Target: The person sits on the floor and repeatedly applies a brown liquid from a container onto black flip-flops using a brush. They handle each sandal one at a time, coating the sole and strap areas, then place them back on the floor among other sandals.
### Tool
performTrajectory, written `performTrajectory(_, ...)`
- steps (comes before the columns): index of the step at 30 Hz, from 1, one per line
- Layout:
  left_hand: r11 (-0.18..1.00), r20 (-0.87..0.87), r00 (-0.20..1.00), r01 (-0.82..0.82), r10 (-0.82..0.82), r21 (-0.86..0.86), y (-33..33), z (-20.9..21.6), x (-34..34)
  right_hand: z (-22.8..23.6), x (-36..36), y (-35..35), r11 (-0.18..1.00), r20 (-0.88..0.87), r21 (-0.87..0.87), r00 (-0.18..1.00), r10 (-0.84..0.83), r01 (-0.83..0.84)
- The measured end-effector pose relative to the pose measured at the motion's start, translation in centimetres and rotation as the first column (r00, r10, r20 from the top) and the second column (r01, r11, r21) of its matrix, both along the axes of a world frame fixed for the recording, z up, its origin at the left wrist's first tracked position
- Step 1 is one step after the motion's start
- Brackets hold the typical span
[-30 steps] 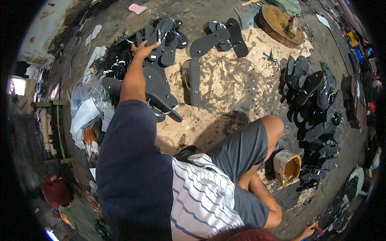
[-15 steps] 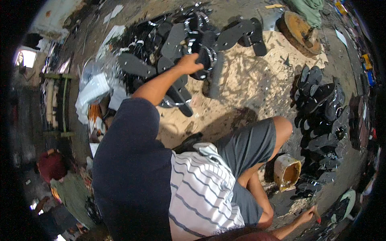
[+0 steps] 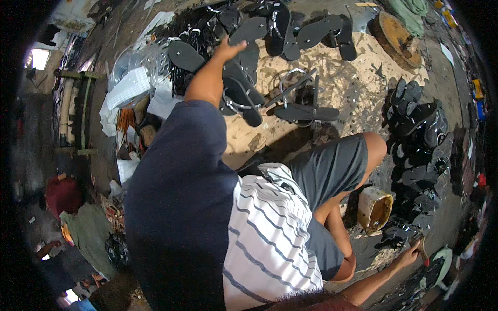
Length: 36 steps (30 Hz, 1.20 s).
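Stretched out over a pile of black flip-flops at the far side, my left hand [image 3: 228,51] has its fingers apart and holds nothing I can make out. Just beyond its fingers lies a black sole [image 3: 249,31]. Nearer, a black sandal [image 3: 306,113] with shiny straps rests on the pale board [image 3: 358,88], with a thin sole leaning beside it. Another black sandal [image 3: 243,93] lies below my left forearm. At the lower right, my right hand [image 3: 410,255] is closed round a small brown-handled tool [image 3: 424,252] with a red end, perhaps a brush.
A stained pale container [image 3: 374,210] with brown contents stands by my knee. Rows of black sandals [image 3: 420,135] line the right. A round wooden block [image 3: 397,41] sits at the far right. Clear plastic bags [image 3: 132,70] lie left, and another person [image 3: 65,197] is at the lower left.
My left hand has moved away from the strapped sandals, up and to the left over the pile. A sandal now lies nearer me on the board. My right hand has risen slightly with the tool.
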<state>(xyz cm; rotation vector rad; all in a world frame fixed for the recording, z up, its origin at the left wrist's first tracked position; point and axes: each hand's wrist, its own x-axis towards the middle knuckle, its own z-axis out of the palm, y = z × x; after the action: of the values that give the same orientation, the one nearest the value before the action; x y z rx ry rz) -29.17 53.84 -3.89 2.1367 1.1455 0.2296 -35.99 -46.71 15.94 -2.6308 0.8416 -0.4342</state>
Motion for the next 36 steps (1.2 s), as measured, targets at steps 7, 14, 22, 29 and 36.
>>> performTrajectory(7,0.861,0.022,0.861,0.506,-0.507,0.043,-16.8,-3.7,1.3,-1.5,-1.3,2.4,0.99,0.104,0.117,0.99,-0.093,0.081)
performTrajectory(14,0.839,-0.075,0.981,-0.112,0.179,0.533,-8.8,5.2,-1.8,2.3,-1.8,3.9,0.997,0.174,0.052,0.983,-0.06,0.052)
performTrajectory(22,0.98,-0.381,0.909,-0.114,0.17,0.165,2.5,-2.3,-3.6,-2.5,1.8,5.1,0.967,0.21,0.251,0.978,0.001,-0.054)
performTrajectory(29,0.905,-0.2,0.91,-0.394,0.362,-0.159,0.6,-6.6,1.9,-1.1,-1.5,3.7,0.959,0.168,0.282,0.984,-0.063,0.014)
performTrajectory(36,0.996,-0.105,0.992,-0.074,0.069,-0.039,-6.9,1.8,-4.8,-1.8,-11.8,-5.5,0.961,0.161,0.103,0.949,-0.272,0.258)
